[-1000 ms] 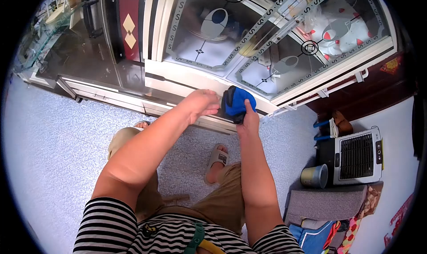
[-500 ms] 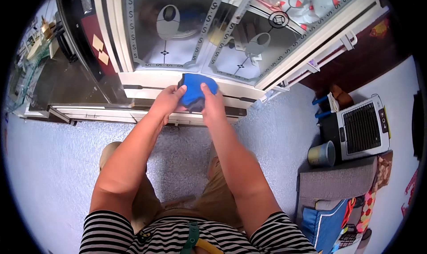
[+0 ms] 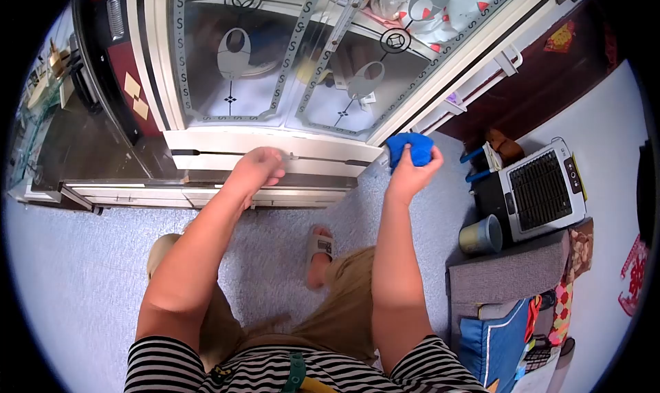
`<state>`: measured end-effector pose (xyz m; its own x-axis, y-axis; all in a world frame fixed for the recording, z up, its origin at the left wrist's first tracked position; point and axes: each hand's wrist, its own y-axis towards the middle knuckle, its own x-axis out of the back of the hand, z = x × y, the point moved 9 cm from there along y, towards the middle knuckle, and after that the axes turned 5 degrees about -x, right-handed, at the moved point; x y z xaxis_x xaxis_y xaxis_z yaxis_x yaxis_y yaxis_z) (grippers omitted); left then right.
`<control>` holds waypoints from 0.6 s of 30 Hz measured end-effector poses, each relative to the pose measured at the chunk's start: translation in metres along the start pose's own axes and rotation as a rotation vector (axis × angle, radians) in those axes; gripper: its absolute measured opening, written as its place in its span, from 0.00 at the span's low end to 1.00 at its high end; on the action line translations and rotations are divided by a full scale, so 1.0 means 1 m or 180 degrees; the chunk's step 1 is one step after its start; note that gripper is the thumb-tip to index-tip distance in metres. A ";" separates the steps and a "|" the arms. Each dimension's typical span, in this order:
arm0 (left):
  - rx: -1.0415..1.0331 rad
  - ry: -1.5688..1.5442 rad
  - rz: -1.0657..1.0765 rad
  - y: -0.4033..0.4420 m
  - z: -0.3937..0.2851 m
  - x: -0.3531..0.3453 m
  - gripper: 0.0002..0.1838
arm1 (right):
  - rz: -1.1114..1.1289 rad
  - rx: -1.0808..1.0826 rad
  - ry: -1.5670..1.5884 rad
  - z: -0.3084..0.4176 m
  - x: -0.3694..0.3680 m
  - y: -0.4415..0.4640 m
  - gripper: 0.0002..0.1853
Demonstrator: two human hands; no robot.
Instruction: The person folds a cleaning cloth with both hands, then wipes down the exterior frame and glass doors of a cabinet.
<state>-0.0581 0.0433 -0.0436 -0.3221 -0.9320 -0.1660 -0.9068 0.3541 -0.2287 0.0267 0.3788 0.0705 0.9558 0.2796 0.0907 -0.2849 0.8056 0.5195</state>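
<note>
We have just gone from two hands on the blue fabric item (image 3: pixel 418 147) to one. Half a second ago both of our hands had it in front of the drawer front (image 3: pixel 323 147); now our right hand (image 3: pixel 412 175) alone has it, thumb pressed across the near side, the fabric bunched against the fingers. It hangs in the air just beside the lower right corner of the glass-fronted cabinet (image 3: pixel 158 49), over the floor (image 3: pixel 364 214). (From here we cannot tell whether it is a cloth, a glove or a small bag.) Whether it brushes the cabinet's corner, we cannot tell either.

Our left hand (image 3: pixel 258 167) has nothing in it that we can see: the fingers are loosely curled, near the middle of the drawer front, below the lower edge of the glass doors. Whether its fingertips touch the panel is unclear.

By our reading, the change leaves the left hand free at the drawer front and puts the whole hold of the fabric on the right. The bucket (image 3: pixel 481 235) and the grilled appliance (image 3: pixel 543 190) stand well apart, farther to the right.
</note>
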 end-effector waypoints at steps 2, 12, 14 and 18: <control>-0.0071 -0.0051 0.0015 0.002 0.001 0.002 0.15 | -0.0354 0.0825 -0.0579 0.045 0.013 0.005 0.25; -0.0097 0.0024 -0.0074 0.009 0.005 0.000 0.15 | 0.1299 0.1342 -0.1040 0.008 -0.057 -0.038 0.21; -0.0123 0.0025 -0.0087 0.011 0.003 -0.003 0.15 | 0.1345 0.1348 -0.0984 0.008 -0.057 -0.033 0.22; -0.0206 0.0016 -0.0147 0.008 0.000 -0.004 0.15 | 0.0559 0.0978 -0.0564 0.021 -0.033 -0.003 0.20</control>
<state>-0.0644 0.0500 -0.0447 -0.2807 -0.9477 -0.1517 -0.9364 0.3051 -0.1734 -0.0022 0.3563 0.0835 0.8997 0.2831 0.3321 -0.4360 0.5521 0.7107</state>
